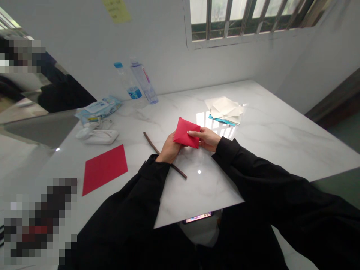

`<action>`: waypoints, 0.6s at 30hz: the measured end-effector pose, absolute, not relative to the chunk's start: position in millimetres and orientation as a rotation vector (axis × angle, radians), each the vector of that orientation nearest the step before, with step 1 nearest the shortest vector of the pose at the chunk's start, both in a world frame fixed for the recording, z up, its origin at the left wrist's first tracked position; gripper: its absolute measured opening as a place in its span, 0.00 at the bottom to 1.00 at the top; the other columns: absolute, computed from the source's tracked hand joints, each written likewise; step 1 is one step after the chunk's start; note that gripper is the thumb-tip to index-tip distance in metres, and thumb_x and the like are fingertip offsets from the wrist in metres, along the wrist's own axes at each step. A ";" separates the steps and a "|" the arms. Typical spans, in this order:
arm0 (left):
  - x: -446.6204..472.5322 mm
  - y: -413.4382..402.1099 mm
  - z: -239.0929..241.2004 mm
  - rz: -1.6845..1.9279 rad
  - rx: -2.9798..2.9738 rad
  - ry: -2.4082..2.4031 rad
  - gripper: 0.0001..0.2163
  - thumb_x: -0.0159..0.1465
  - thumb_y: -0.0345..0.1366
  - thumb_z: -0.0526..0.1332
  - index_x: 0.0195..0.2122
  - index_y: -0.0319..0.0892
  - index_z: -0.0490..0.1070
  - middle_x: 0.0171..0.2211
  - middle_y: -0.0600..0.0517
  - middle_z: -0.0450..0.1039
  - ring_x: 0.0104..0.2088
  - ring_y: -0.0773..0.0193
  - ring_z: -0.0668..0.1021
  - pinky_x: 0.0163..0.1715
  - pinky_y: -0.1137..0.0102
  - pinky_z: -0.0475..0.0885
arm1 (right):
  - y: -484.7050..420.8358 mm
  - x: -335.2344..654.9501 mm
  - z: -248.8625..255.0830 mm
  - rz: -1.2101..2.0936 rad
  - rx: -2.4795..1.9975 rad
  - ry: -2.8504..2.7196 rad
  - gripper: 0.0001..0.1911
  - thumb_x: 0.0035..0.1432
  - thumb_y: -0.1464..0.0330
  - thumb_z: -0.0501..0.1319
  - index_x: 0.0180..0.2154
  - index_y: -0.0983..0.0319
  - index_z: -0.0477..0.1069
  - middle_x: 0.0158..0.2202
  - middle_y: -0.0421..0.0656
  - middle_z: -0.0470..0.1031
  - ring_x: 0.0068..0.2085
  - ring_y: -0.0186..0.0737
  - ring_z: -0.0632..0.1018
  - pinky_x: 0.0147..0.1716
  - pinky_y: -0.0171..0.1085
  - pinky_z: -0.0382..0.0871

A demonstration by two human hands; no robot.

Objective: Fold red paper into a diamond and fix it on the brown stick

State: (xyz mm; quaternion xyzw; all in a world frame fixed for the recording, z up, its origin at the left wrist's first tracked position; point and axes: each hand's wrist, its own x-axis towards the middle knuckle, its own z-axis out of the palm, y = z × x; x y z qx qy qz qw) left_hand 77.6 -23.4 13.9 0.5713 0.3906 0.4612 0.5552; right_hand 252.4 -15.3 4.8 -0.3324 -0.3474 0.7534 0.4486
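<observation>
Both my hands hold a red folded paper (186, 132) above the middle of the white marbled table (270, 138). Its flaps meet near the centre, like a small envelope. My left hand (168, 149) grips it from the left and below, with most of its fingers hidden behind the paper. At the right edge, my right hand (209, 138) pinches it, thumb pressed on top. A thin brown stick (179, 172) lies on the table, passing under my left wrist. Further left lies a flat red sheet of paper (105, 169).
Cream folded papers (225, 108) and a blue piece (221, 120) are piled behind my right hand. Two plastic bottles (144, 82) stand by the wall. A wipes pack (101, 108) and a white device (101, 136) sit left. A phone (198, 217) shows below the table's front edge.
</observation>
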 end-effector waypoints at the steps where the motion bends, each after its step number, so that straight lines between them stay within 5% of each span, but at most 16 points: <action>1: 75.2 -23.3 16.6 1.085 1.459 0.952 0.11 0.60 0.41 0.67 0.38 0.38 0.75 0.35 0.48 0.79 0.34 0.62 0.77 0.37 0.68 0.72 | -14.4 252.4 3.5 1.864 -0.821 -0.859 0.20 0.47 0.66 0.80 0.41 0.64 0.80 0.39 0.45 0.84 0.36 0.36 0.82 0.36 0.32 0.79; 7: 50.6 -19.4 37.9 0.929 2.242 1.475 0.06 0.63 0.36 0.61 0.38 0.42 0.75 0.36 0.51 0.78 0.35 0.60 0.77 0.39 0.68 0.69 | -9.0 255.2 0.4 1.859 -0.808 -0.828 0.17 0.50 0.69 0.79 0.42 0.65 0.80 0.41 0.46 0.85 0.38 0.37 0.83 0.39 0.33 0.80; 14: 15.8 -4.8 37.4 0.607 2.264 2.121 0.15 0.66 0.41 0.60 0.52 0.45 0.75 0.45 0.45 0.77 0.45 0.51 0.79 0.44 0.63 0.71 | -7.4 260.0 5.7 1.909 -0.823 -0.739 0.15 0.53 0.72 0.77 0.42 0.65 0.80 0.40 0.45 0.84 0.37 0.36 0.83 0.37 0.32 0.80; 18: 8.0 -1.9 35.3 0.331 2.233 2.114 0.15 0.66 0.42 0.61 0.51 0.43 0.77 0.43 0.44 0.80 0.45 0.48 0.80 0.45 0.60 0.72 | -7.1 259.8 5.6 1.927 -0.811 -0.740 0.14 0.53 0.72 0.77 0.42 0.66 0.80 0.39 0.45 0.84 0.36 0.36 0.83 0.35 0.32 0.81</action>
